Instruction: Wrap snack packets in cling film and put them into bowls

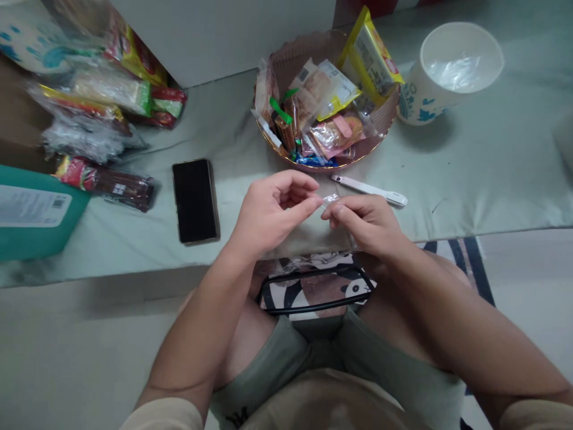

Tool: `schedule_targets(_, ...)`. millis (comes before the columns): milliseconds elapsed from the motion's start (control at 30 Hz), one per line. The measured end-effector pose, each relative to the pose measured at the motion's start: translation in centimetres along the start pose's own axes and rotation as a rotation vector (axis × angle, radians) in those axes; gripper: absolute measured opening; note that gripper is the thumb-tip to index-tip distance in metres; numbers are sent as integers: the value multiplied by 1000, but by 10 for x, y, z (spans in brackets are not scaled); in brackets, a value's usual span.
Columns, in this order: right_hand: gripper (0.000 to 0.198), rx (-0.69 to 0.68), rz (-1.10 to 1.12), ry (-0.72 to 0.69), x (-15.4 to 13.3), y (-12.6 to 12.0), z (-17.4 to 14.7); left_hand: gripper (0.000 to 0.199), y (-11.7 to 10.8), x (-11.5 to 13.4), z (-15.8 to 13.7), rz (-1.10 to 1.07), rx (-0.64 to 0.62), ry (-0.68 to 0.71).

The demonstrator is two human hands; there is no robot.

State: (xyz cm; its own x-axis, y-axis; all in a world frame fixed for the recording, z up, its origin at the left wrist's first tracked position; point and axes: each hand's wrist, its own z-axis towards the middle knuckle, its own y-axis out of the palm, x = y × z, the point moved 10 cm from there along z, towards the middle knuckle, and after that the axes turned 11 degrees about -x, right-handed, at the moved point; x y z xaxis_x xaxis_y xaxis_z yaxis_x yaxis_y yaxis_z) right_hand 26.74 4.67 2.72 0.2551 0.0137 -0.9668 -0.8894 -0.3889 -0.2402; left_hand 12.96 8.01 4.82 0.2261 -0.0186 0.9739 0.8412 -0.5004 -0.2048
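My left hand (282, 209) pinches one edge of a small piece of clear plastic film (330, 198) between thumb and fingertip. The other side of the film is gripped by my right hand (364, 220), its fingers curled and pressed together. Both hands are just above the cloth near its front edge. Behind them stands a pinkish ribbed bowl (273, 147) with a gold rim, filled with several wrapped snacks (329, 110). Close beyond my right hand lies a slim white cutter-like tool (370, 191). What the film belongs to cannot be made out.
A black phone (194, 201) lies left of my hands on the pale green cloth (492, 179). Packaged snacks (107, 113) and a teal box (40, 236) crowd the far left. A white paper tub (423, 83) with clear plastic inside stands back right. Below is a panda-print item (313, 294).
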Motion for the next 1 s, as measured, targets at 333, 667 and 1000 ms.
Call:
schedule_targets(333,36,-25,-137,-148,-12,5,-1,18,21,-5,3,-78,-208,-101)
schedule_targets(667,35,67,-272,-185,-17,-2,-4,12,14,25,-5,368,-74,229)
schedule_targets(1000,6,297,-412,-467,-43,-13,-22,17,28,67,-42,753,208,850)
